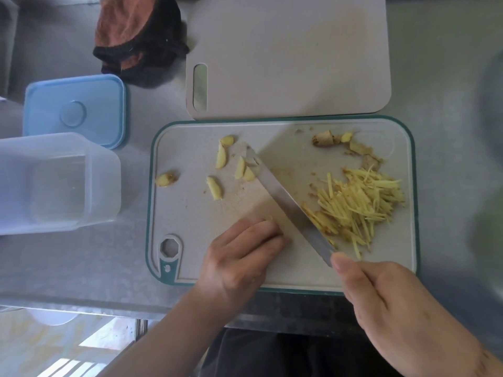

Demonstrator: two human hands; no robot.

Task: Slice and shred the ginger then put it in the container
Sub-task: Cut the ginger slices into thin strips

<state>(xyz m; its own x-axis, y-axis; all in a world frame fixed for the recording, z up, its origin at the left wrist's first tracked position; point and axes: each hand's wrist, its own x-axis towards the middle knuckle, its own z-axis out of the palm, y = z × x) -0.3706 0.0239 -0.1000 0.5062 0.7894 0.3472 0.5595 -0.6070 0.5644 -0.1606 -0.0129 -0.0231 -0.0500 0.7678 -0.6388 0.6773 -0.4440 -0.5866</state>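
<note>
Place: a home kitchen.
Signs: green-rimmed cutting board (283, 202) on a grey desk (81, 262); knife (288, 205) and ginger shreds (362, 205) on it; lidded container (54, 183) left of it.

ginger shreds (362, 206) — heap, board's right | slices (220, 159) — scattered left | container (58, 183) — open, empty

Left hand (239, 257) palm-down, fingers curled under with knuckles forward, forearm angling in from lower left; right hand (386, 303) closed in a grip, thumb extended forward on top, wrist entering from lower right.
</note>
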